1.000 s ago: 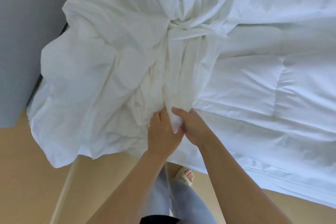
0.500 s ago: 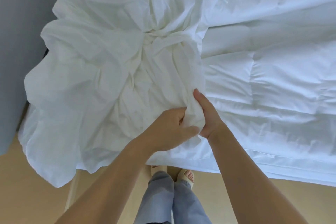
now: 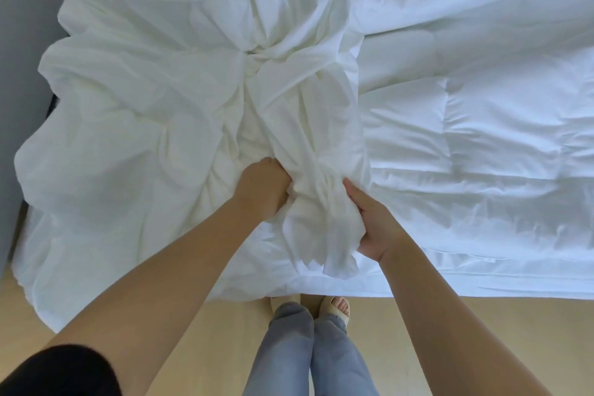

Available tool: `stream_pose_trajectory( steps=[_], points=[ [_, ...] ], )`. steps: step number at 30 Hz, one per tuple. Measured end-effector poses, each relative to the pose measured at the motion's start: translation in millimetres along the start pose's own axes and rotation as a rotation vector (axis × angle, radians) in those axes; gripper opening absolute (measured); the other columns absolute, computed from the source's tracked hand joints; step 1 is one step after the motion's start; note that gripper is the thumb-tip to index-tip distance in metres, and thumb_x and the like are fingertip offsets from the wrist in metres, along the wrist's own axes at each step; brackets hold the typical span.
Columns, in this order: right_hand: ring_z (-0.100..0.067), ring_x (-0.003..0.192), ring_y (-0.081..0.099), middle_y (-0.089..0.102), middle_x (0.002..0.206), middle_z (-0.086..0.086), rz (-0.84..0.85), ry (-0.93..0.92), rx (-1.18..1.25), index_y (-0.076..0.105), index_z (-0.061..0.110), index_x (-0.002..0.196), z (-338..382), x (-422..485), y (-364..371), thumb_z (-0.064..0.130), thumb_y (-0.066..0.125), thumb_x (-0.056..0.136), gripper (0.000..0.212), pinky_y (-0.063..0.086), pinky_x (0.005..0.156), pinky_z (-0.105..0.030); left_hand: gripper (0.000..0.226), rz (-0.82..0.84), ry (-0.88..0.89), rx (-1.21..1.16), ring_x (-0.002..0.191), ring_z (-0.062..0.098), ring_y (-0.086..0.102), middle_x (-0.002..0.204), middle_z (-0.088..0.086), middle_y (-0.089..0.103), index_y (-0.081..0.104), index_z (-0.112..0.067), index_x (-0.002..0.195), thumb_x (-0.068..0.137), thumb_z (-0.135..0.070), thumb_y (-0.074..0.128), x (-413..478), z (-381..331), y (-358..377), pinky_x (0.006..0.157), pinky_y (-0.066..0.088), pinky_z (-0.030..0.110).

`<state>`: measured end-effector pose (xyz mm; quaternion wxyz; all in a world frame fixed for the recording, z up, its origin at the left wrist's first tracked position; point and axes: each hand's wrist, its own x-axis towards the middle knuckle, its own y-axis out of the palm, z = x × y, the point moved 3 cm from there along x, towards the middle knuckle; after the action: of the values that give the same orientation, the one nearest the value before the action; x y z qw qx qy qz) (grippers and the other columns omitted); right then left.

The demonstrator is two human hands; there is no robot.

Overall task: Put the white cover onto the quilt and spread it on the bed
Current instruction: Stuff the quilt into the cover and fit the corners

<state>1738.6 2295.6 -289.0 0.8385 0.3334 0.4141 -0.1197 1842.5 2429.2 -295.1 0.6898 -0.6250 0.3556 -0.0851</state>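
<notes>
Both my hands are closed on one gathered rope of the white cover (image 3: 154, 112): my left grip (image 3: 262, 188) has its fingers curled into the fabric, and my right grip (image 3: 374, 228) wraps it from the other side. The rope runs away from me towards a twisted knot in the heap. The heap lies left; the bare quilt (image 3: 482, 145) lies flat to the right on the bed (image 3: 514, 291), touching the cover, its near edge running across me. My right grip is nearer it. One cover, one quilt, two grips.
</notes>
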Motion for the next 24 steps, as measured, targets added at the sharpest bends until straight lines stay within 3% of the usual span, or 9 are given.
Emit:
stream_pose_trajectory(
  steps=[2,4,7,9,11,14,18,20,24],
  points=[
    [-0.023,0.093,0.069,0.068,0.108,-0.013,-0.041,-0.031,-0.023,0.067,0.01,0.11,8.5,-1.0,-5.0,0.037,0.08,0.065,0.054,0.056,0.077,-0.034,0.026,-0.078,0.048,-0.07,0.094,0.03,0.06,0.101,0.014,0.062,0.061,-0.003,0.11,0.085,-0.008,0.056,-4.5,7.5,-9.6,0.069,0.045,0.034],
    [-0.023,0.083,0.07,0.071,0.099,-0.015,-0.062,-0.116,0.002,0.074,0.01,0.097,32.1,-17.9,-10.3,0.033,0.09,0.048,0.057,0.057,0.068,-0.031,0.02,-0.217,0.173,-0.081,0.057,0.029,0.062,0.067,0.011,0.062,0.067,-0.002,0.081,0.062,0.002,0.065,-13.6,19.0,-20.5,0.045,0.046,0.031],
    [-0.016,0.065,0.07,0.067,0.111,-0.021,-0.093,-0.234,-0.003,0.074,0.015,0.091,73.3,-69.1,-19.5,0.027,0.065,0.076,0.021,0.054,0.052,-0.024,0.023,-0.345,0.228,-0.065,0.034,0.024,0.052,0.046,0.004,0.053,0.065,-0.007,0.062,0.042,-0.006,0.054,-26.9,35.4,-35.6,0.033,0.032,0.019],
    [-0.002,0.043,0.061,0.068,0.09,-0.032,-0.329,-0.325,-0.105,0.07,0.003,0.087,91.2,-99.0,-44.6,0.038,0.07,0.078,0.036,0.046,0.042,-0.014,0.019,-0.347,0.215,-0.091,0.034,0.023,0.05,0.045,0.002,0.05,0.062,-0.01,0.059,0.043,-0.007,0.052,-30.8,33.8,-39.8,0.041,0.017,0.011],
    [0.001,0.037,0.056,0.064,0.047,-0.006,-0.58,-0.366,-0.228,0.063,-0.018,0.101,97.6,-110.7,-90.1,0.029,0.077,0.076,0.055,0.043,0.042,-0.009,0.013,-0.289,0.181,-0.061,0.038,0.025,0.052,0.047,0.001,0.051,0.06,-0.01,0.061,0.05,-0.002,0.058,-29.2,22.3,-39.6,0.046,0.011,0.012],
    [-0.02,0.071,0.063,0.066,0.077,-0.003,-0.759,-0.342,-0.237,0.058,-0.005,0.116,90.8,-96.7,-147.8,0.028,0.057,0.094,0.04,0.052,0.077,-0.034,0.023,-0.145,0.103,-0.027,0.057,0.027,0.059,0.064,0.004,0.058,0.061,-0.006,0.077,0.058,-0.007,0.075,-25.7,-0.4,-23.3,0.045,0.022,0.019],
    [-0.02,0.075,0.06,0.063,0.083,-0.004,-0.706,-0.324,-0.287,0.06,0.008,0.098,78.7,-72.7,-170.8,0.028,0.051,0.096,0.022,0.049,0.074,-0.034,0.045,-0.144,0.236,-0.03,0.041,0.026,0.049,0.058,0.006,0.053,0.064,-0.004,0.069,0.027,0.003,0.075,-29.9,-40.0,-13.2,0.038,0.024,0.019],
    [-0.019,0.075,0.061,0.064,0.083,-0.003,-0.662,-0.339,-0.276,0.061,0.01,0.09,78.6,-70.1,-173.6,0.028,0.051,0.097,0.021,0.049,0.076,-0.035,0.044,-0.165,0.296,-0.07,0.046,0.028,0.05,0.064,0.008,0.054,0.062,-0.003,0.073,0.03,0.004,0.067,-28.8,-66.0,-12.4,0.038,0.023,0.02],
    [-0.022,0.081,0.065,0.069,0.087,-0.005,-0.574,-0.341,-0.29,0.064,0.011,0.091,76.3,-70.8,-181.0,0.031,0.057,0.093,0.021,0.052,0.078,-0.034,0.041,-0.289,0.367,-0.154,0.068,0.031,0.058,0.085,0.01,0.06,0.063,-0.003,0.093,0.058,-0.021,0.053,-16.9,-130.8,-9.1,0.053,0.046,0.032]
  ],
)
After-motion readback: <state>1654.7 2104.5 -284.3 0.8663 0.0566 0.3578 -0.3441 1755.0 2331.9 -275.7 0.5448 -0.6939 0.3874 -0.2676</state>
